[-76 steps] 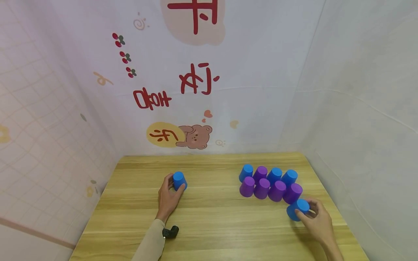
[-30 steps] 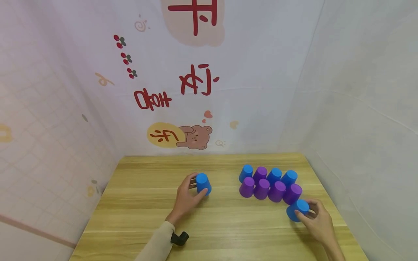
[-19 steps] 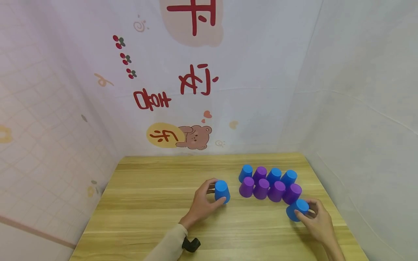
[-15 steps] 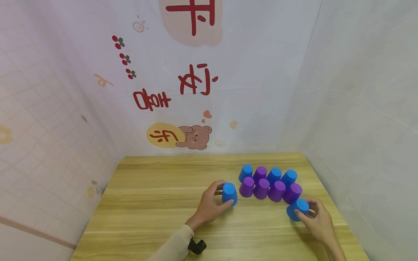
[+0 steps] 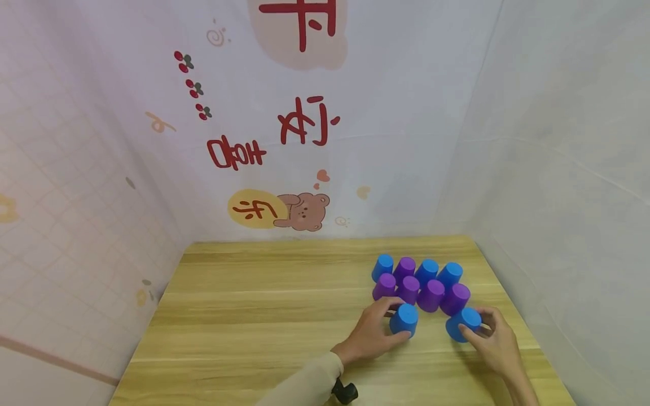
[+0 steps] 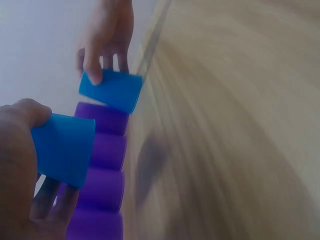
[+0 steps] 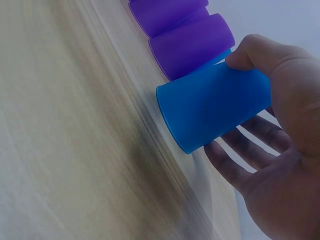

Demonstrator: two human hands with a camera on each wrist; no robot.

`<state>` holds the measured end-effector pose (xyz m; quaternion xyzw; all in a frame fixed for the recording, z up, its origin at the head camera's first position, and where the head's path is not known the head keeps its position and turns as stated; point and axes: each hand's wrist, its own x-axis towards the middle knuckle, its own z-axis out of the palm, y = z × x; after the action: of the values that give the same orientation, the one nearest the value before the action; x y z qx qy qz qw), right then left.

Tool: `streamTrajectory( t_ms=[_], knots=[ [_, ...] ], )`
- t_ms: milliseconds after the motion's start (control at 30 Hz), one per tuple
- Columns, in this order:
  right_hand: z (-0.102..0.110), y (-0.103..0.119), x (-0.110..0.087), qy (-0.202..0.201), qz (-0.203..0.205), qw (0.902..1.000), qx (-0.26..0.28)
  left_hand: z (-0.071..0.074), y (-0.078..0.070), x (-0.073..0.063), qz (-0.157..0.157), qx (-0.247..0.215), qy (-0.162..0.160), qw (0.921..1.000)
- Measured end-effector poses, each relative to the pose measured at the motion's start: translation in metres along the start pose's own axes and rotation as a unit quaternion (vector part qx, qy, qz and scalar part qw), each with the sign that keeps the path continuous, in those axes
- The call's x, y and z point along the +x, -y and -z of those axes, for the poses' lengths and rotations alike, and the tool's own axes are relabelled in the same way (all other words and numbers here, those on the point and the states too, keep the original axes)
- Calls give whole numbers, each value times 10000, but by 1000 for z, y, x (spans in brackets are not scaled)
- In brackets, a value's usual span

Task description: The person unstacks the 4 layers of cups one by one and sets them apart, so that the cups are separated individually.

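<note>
In the head view my left hand (image 5: 373,334) grips an upside-down blue cup (image 5: 404,320) between thumb and fingers, just in front of the purple row. My right hand (image 5: 496,343) grips a second blue cup (image 5: 463,325) by its sides, near the row's right end. The left wrist view shows the left hand's blue cup (image 6: 65,150) close up, with the other blue cup (image 6: 112,91) beyond it. In the right wrist view thumb and fingers lie along opposite sides of the blue cup (image 7: 215,105), next to a purple cup (image 7: 192,45).
Several upside-down cups stand in two rows at the right: purple cups in front (image 5: 431,296), and behind them blue cups (image 5: 428,270) with one purple cup (image 5: 405,269). The wooden table (image 5: 244,316) meets white cloth walls (image 5: 406,113) behind and at both sides.
My left hand has carried its blue cup rightward across the table, from the left part to in front of the purple row. The right hand and its cup have stayed in place.
</note>
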<state>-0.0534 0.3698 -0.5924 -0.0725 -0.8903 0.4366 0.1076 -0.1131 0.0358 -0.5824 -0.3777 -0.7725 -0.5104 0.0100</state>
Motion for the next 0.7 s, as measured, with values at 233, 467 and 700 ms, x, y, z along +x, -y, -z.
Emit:
streamTrajectory(
  t_ms=[233, 467, 700],
  knots=[
    [1, 0, 0, 16, 8, 10000, 65, -31, -1, 17, 379, -127, 122, 9991],
    [0, -1, 0, -26, 100, 9999, 122, -55, 2, 31, 606, 147, 58, 9980],
    [-1, -1, 0, -51, 176, 9996, 192, -72, 4, 39, 799, 553, 31, 9953]
  ],
)
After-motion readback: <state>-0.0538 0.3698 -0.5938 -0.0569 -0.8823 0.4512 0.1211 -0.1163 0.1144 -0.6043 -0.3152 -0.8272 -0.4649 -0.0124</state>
